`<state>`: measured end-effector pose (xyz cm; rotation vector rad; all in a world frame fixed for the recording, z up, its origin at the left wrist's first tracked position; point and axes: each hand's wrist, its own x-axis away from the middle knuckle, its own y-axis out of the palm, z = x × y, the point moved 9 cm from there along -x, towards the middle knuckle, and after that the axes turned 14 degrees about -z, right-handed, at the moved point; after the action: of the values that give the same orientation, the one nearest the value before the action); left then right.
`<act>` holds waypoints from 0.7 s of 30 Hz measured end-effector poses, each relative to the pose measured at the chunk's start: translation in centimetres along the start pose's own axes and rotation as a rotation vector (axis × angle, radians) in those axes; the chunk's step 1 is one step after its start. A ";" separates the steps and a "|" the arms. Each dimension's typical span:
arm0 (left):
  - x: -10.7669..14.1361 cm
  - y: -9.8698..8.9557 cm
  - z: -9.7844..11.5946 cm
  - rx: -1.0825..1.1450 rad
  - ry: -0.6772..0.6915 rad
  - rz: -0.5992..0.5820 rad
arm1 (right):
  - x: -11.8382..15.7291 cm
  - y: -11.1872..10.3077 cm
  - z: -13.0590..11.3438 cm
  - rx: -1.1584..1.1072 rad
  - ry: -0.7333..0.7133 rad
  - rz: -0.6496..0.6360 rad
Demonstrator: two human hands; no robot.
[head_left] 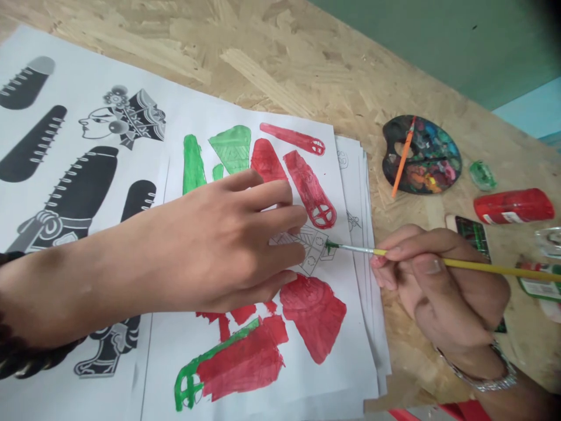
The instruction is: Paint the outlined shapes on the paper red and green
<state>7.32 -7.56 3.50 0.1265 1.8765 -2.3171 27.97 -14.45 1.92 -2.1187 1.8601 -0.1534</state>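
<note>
Fingers apart, my left hand (232, 234) lies palm down on a sheet of paper (324, 380) and covers part of its drawings. My right hand (438, 280) grips a thin yellow paintbrush (482, 266). Its green-tipped bristles touch an uncoloured outlined shape (312, 257) just beyond my left fingertips. Around that outline are red painted shapes (315, 316) and green ones (232, 146). At the bottom, one red painted piece (245, 362) has a green edge.
Left of the painted sheet is a printed black-and-white figure sheet (144, 96). A paint palette (442, 146) with an orange brush (403, 158) on it, a small green-stained cup (482, 175), a red bottle (513, 206) and a dark phone-like object (471, 237) are at the right.
</note>
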 end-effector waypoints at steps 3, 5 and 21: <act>0.0 0.0 0.2 -0.047 0.014 0.010 | 0.0 0.1 0.1 -0.004 0.008 -0.017; 0.0 0.1 0.3 -0.083 0.010 0.008 | 0.1 0.0 0.1 -0.005 0.012 -0.011; 0.0 0.3 0.4 -0.071 0.042 -0.032 | 0.0 0.4 -0.3 0.003 0.010 -0.055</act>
<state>7.36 -8.01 3.27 0.1390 1.9922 -2.2819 27.52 -14.57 2.07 -2.1726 1.8066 -0.1800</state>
